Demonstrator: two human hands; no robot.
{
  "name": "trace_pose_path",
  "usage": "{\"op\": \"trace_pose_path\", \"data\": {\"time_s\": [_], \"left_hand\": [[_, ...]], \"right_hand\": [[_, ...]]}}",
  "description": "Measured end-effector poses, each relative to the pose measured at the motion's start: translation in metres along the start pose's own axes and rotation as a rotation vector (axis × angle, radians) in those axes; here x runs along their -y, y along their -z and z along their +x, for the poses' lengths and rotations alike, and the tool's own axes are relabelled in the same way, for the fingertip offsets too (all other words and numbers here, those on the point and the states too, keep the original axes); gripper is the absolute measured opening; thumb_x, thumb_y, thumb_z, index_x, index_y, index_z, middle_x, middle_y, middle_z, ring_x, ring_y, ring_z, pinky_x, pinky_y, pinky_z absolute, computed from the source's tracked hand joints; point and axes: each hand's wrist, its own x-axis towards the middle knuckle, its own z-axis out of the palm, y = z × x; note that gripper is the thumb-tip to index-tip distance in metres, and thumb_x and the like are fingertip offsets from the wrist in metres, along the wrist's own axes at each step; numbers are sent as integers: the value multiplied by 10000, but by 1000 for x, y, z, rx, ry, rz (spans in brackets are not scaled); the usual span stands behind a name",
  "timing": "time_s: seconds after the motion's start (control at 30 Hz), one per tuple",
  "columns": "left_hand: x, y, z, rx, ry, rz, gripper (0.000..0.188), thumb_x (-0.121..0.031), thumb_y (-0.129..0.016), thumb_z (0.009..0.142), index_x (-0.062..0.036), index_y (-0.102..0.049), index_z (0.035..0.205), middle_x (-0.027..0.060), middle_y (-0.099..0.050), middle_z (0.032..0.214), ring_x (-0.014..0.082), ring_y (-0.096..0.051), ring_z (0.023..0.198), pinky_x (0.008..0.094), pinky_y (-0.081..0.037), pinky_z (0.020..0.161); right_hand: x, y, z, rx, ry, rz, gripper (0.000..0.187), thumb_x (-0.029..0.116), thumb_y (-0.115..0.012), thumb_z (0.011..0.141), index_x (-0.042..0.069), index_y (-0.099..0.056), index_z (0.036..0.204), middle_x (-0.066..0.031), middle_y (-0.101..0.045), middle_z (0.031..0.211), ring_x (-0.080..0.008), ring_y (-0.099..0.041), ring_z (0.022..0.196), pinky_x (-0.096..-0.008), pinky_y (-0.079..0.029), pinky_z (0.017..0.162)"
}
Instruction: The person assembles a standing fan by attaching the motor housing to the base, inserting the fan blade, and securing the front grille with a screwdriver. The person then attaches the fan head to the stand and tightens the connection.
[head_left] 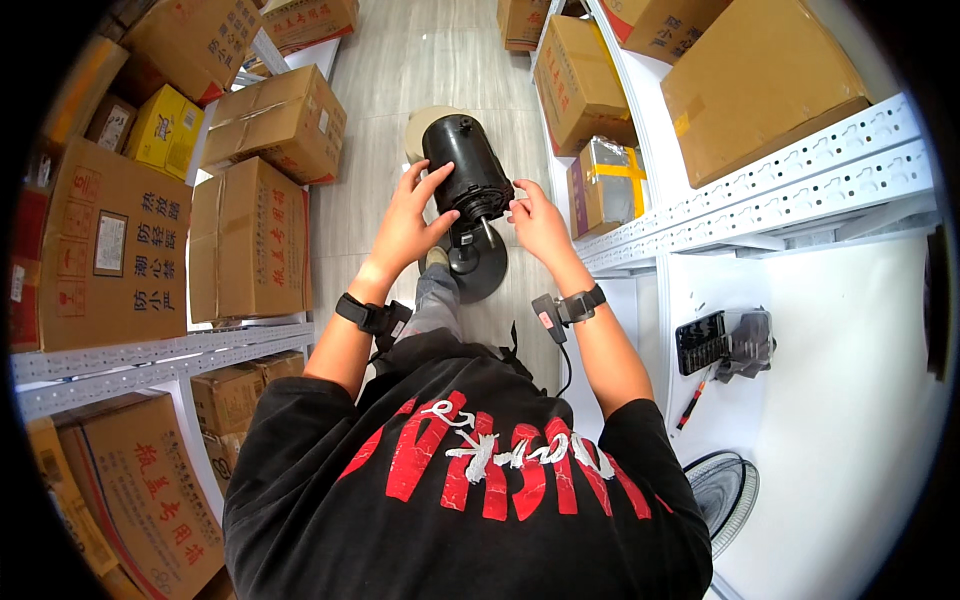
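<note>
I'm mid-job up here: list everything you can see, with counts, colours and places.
Cylindrical unit: 1, black, between the hands
Shaft: 1, silvery, at the unit's near end
Round base: 1, black, below the unit
Pale round object: 1, beige, beyond the unit, partly hidden
Cardboard boxes: over a dozen, brown, both sides
Small box: 1, yellow, upper left
Shelving: both sides, white
Bit case: 1, black, right
Screwdriver: 1, red and black, near the case
Round wire guard: 1, dark, lower right
Floor: grey, centre
Wristbands: 2, black, on the wrists
Left hand: 1, bare, on the unit
Right hand: 1, bare, by its right side
</note>
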Motion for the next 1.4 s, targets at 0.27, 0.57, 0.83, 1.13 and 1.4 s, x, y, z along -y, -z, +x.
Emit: {"op": "trace_pose_path", "data": {"time_s": [0.27, 0.57, 0.83, 1.13, 1.4], "left_hand": [[14, 4, 6, 7, -85, -18, 689, -129, -796, 776, -195, -526, 1407, 250, -299, 1560, 411, -383, 1405, 457, -418, 1089], [13, 15, 14, 100, -39, -76, 678, -153, -835, 748, -181, -567, 1371, 198, -369, 1538, 369, -423, 1387, 441, -430, 1086], [19, 23, 24, 117, -218, 27, 734, -180, -876, 684, -126, -559, 1344, 122, -363, 1558, 364, -408, 1394, 457, -447, 1072], [31, 17, 34, 118, -253, -23, 766, -498, -764, 733, -128, -543, 1367, 107, -434, 1512, 394, -414, 1364, 481, -368, 1123], [42, 11, 39, 65, -341, 101, 778, -592, -711, 745, -148, -578, 1369, 103, -467, 1482, 367, -441, 1315, 472, -369, 1103]], "right_hand": [[20, 11, 14, 163, 163, 80, 471, 84, -517, 1006, 89, -438, 1471, -111, -628, 1286, -162, -645, 1023, -296, -539, 794], [18, 11, 18, 208, 106, 138, 458, 41, -497, 1009, 69, -456, 1463, -109, -589, 1353, -181, -598, 1170, -307, -533, 918], [19, 12, 15, 146, 183, 56, 423, 79, -523, 1004, 29, -493, 1423, -152, -621, 1318, -200, -614, 1157, -323, -496, 971], [40, 11, 9, 72, 155, -70, 432, 283, -538, 1021, 6, -552, 1353, -222, -649, 1247, -315, -641, 1154, -353, -493, 959], [37, 5, 9, -72, 343, -152, 359, 239, -561, 994, -22, -626, 1232, -246, -682, 1053, -401, -664, 966, -432, -533, 823]]}}
